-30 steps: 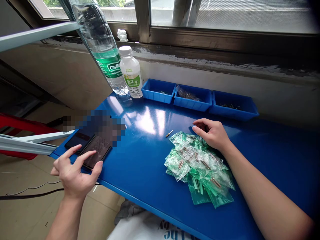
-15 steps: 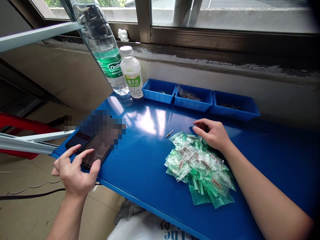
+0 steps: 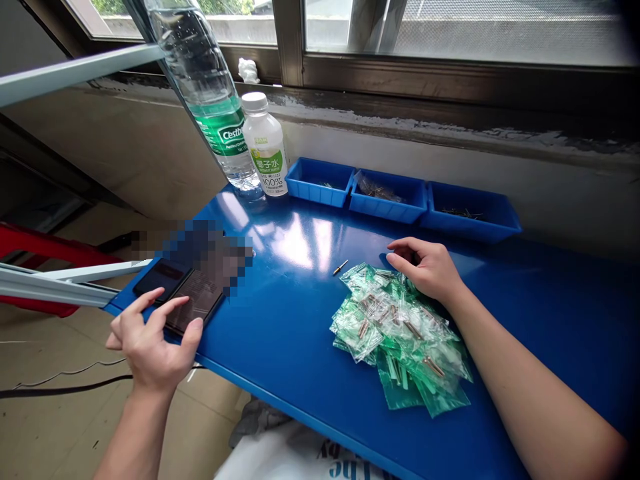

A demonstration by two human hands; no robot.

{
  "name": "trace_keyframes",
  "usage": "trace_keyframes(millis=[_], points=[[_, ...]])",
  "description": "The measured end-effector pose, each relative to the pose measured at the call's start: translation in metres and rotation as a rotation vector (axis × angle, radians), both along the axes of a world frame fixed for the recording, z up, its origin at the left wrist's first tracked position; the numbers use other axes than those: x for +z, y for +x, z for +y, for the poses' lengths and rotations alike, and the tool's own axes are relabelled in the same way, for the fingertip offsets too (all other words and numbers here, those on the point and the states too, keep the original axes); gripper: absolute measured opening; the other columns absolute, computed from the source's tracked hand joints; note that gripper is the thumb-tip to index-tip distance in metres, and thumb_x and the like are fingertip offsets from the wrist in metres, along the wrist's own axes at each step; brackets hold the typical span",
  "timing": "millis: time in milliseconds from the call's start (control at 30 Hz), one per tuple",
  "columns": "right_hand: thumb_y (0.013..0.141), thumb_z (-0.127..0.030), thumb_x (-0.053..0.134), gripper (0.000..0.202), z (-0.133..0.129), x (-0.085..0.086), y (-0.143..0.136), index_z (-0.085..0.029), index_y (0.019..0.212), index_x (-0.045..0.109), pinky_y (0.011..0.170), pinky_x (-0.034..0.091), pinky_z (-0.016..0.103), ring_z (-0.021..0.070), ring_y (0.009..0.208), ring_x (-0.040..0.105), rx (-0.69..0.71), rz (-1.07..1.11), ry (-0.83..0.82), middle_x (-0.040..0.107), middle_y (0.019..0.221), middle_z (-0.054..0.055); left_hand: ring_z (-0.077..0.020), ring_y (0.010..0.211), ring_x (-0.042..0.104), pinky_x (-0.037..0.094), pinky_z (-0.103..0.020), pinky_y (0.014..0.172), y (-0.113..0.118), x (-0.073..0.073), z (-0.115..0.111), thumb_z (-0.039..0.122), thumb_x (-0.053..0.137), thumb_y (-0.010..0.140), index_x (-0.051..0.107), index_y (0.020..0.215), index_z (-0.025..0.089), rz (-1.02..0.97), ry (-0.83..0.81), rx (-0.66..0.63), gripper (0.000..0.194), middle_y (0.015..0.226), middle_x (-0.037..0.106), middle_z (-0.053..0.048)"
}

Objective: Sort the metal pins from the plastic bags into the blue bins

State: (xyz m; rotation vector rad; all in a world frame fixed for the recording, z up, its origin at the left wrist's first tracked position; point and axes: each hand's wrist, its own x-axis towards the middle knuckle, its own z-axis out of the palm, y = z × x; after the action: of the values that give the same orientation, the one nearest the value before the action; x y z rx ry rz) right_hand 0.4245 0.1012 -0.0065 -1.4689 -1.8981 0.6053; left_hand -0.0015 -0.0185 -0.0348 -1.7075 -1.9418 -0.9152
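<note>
My left hand point(image 3: 155, 337) is over the near edge of a dark phone point(image 3: 203, 300), its fingers spread and fingertips on or just above the screen; I cannot tell whether they touch. A second dark phone point(image 3: 163, 279) lies beside it, and the upper part of both is blurred out. On the table rests my right hand point(image 3: 427, 267), fingers loosely curled, thumb apart from them, nothing visible in it. Against its near side lies a heap of small clear and green plastic bags point(image 3: 395, 333) with metal pins inside. One loose metal pin point(image 3: 340, 268) lies left of the heap.
Three blue bins point(image 3: 387, 207) with small metal parts line the back of the blue table point(image 3: 265, 313). A large water bottle point(image 3: 215, 120) and a white coconut water bottle point(image 3: 267, 150) stand at the back left. A metal frame bar point(image 3: 80, 70) crosses the left side.
</note>
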Motion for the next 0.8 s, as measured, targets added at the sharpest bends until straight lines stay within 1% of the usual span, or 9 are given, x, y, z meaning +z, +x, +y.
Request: trace_keyframes(millis=[367,667,800], points=[[0.079,-0.043,0.061,0.028,0.0002,-0.0013,0.0008,-0.018,0.089,0.069,0.052,0.042,0.029,0.0154,0.056,0.055,-0.002,-0.005,-0.005,0.066,0.068,0.004,-0.0377,0.111,0.051,0.033,-0.051,0.095,0.0019,0.0013,0.001,0.047,0.057,0.074,0.068,0.094,0.019,0.005,0.0,-0.001,0.036,0.122,0.058,-0.013],[0.079,-0.045,0.06,0.029,-0.0002,0.0002,-0.0002,-0.019,0.088,0.069,0.05,0.042,0.029,0.0159,0.056,0.056,-0.003,-0.01,0.005,0.066,0.068,0.004,-0.0378,0.112,0.051,0.033,-0.052,0.096,0.0025,0.0019,0.0006,0.045,0.058,0.073,0.068,0.094,0.02,0.0,-0.002,-0.001,0.034,0.122,0.057,-0.013],[0.08,-0.046,0.06,0.029,-0.0001,0.0005,-0.0003,-0.019,0.087,0.069,0.05,0.042,0.029,0.0163,0.056,0.056,0.002,-0.011,0.016,0.066,0.067,0.005,-0.0382,0.111,0.051,0.033,-0.052,0.095,0.0024,0.0008,0.0007,0.045,0.058,0.074,0.068,0.094,0.019,0.007,0.005,-0.001,0.035,0.122,0.058,-0.014]])
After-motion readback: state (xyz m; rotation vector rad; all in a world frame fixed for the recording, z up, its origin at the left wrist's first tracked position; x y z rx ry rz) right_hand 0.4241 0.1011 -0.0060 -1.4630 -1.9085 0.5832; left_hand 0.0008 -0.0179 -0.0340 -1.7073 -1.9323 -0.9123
